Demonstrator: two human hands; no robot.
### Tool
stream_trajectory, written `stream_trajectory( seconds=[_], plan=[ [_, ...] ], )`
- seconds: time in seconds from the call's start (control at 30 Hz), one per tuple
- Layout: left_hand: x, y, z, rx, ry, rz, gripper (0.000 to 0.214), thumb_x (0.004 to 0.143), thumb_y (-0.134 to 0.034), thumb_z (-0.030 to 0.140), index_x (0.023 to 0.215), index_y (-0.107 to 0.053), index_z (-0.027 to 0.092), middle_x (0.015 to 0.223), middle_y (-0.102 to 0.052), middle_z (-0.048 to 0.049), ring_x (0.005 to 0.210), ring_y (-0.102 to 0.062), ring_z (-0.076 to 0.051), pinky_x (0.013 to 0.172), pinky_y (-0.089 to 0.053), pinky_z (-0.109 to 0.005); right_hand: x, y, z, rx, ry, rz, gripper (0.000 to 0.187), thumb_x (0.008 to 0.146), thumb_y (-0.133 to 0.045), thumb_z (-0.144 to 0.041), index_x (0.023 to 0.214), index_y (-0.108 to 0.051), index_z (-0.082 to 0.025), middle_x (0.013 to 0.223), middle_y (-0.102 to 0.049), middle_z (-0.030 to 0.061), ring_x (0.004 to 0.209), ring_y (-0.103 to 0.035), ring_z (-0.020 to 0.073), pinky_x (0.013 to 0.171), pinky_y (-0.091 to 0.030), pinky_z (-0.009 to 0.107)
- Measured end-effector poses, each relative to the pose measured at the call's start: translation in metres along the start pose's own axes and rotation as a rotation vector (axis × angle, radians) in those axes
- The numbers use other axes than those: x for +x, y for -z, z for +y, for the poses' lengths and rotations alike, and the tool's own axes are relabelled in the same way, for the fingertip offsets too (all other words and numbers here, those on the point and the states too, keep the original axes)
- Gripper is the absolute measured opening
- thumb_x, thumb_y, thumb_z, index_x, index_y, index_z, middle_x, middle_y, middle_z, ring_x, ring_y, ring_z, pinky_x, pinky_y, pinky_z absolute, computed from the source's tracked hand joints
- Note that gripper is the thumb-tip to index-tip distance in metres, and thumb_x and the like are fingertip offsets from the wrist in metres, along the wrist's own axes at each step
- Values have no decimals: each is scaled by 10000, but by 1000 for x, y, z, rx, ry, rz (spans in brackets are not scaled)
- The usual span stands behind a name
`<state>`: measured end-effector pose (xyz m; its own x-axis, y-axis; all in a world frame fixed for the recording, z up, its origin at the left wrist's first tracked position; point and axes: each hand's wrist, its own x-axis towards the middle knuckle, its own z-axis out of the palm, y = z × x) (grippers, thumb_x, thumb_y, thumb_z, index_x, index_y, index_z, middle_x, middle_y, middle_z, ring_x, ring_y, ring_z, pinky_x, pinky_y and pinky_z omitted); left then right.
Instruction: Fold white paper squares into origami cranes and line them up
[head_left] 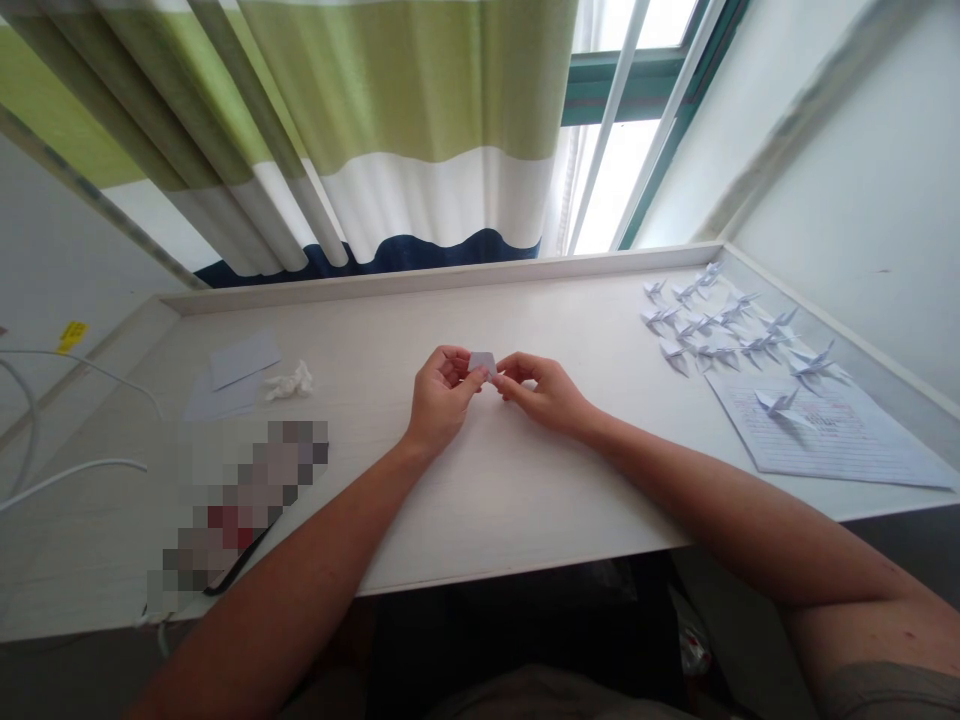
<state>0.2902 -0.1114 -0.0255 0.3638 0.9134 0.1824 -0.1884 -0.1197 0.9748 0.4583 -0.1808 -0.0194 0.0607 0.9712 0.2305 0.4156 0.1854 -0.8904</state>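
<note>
Above the middle of the white desk (465,500) I hold a small piece of folded white paper (481,360). My left hand (442,395) pinches it between thumb and fingers from the left. From the right, the thumb and fingertips of my right hand (541,390) close on its lower right edge. Part of the paper is hidden behind my fingers. Over at the right back of the desk stand several folded white paper cranes (697,325). One more crane (780,403) sits apart on a lined sheet pad (847,440).
Flat white paper sheets (244,360) lie at the left, beside a crumpled tissue (291,382). A blurred-out phone-like object (247,510) rests near my left forearm. White cables (82,470) run in from the left edge. A raised rim (450,284) borders the desk under the curtain (420,100).
</note>
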Motion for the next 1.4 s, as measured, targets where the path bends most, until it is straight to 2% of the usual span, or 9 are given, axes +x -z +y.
stream_trajectory(
  seconds=[0.07,0.13,0.27,0.4,0.53,0.63,0.77,1.0,1.4],
  plan=[
    [1,2,1,16,41,-38,407,737,-896,346,974,-601,196,820,-727,-5,727,-668,-136,659,-519,-258,1,2,2,-5,64,54,324,937,-710,-474,1123,-682,-211,906,-742,40,809,-696,186,792,-571,343],
    [1,4,3,35,90,-85,447,725,-907,353,1006,-593,203,788,-731,4,690,-658,-132,626,-485,-244,1,4,4,-49,142,54,345,936,-725,-434,1214,-673,-235,1018,-738,59,866,-704,192,831,-587,363],
    [1,9,1,122,79,-140,431,767,-882,370,1009,-551,237,739,-720,36,647,-635,-122,623,-455,-235,2,6,9,-197,259,-5,285,982,-677,-364,1236,-722,-243,1027,-715,72,917,-690,205,853,-579,374],
    [2,13,-3,256,-1,-192,255,838,-807,359,900,-599,226,717,-702,28,644,-615,-126,649,-461,-252,4,7,13,-258,262,-15,246,986,-677,-347,1186,-750,-222,1010,-720,69,907,-682,202,872,-559,371],
    [3,18,-4,444,-14,-285,125,895,-727,331,910,-714,207,841,-747,-35,758,-660,-181,731,-494,-312,8,12,19,-326,260,-99,191,962,-682,-263,1130,-763,-216,1014,-734,66,949,-676,218,915,-526,392],
    [3,22,-1,695,-121,-340,132,931,-689,301,1005,-768,228,952,-765,-61,932,-656,-245,892,-505,-401,10,17,24,-376,249,-143,189,952,-694,-251,1122,-770,-223,1084,-749,85,1044,-666,253,982,-502,435],
    [2,25,2,923,-253,-415,137,942,-699,320,1014,-788,246,1120,-756,-78,1148,-579,-311,1057,-453,-485,10,21,27,-408,245,-215,144,970,-683,-286,1019,-801,-221,1110,-749,102,1057,-659,272,1012,-487,467],
    [-1,24,1,975,-208,-391,269,889,-772,386,1122,-801,255,1216,-730,-85,1220,-571,-331,1107,-438,-517,8,22,25,-444,225,-223,203,977,-656,-293,1087,-808,-218,1144,-739,116,1090,-653,296,1016,-483,481],
    [-5,18,1,976,-142,-326,261,859,-793,367,1102,-800,270,1220,-739,-73,1220,-568,-348,1094,-445,-529,8,15,23,-484,182,-173,158,993,-669,-331,1020,-769,-213,1144,-713,111,1083,-624,293,995,-465,466]
  ],
)
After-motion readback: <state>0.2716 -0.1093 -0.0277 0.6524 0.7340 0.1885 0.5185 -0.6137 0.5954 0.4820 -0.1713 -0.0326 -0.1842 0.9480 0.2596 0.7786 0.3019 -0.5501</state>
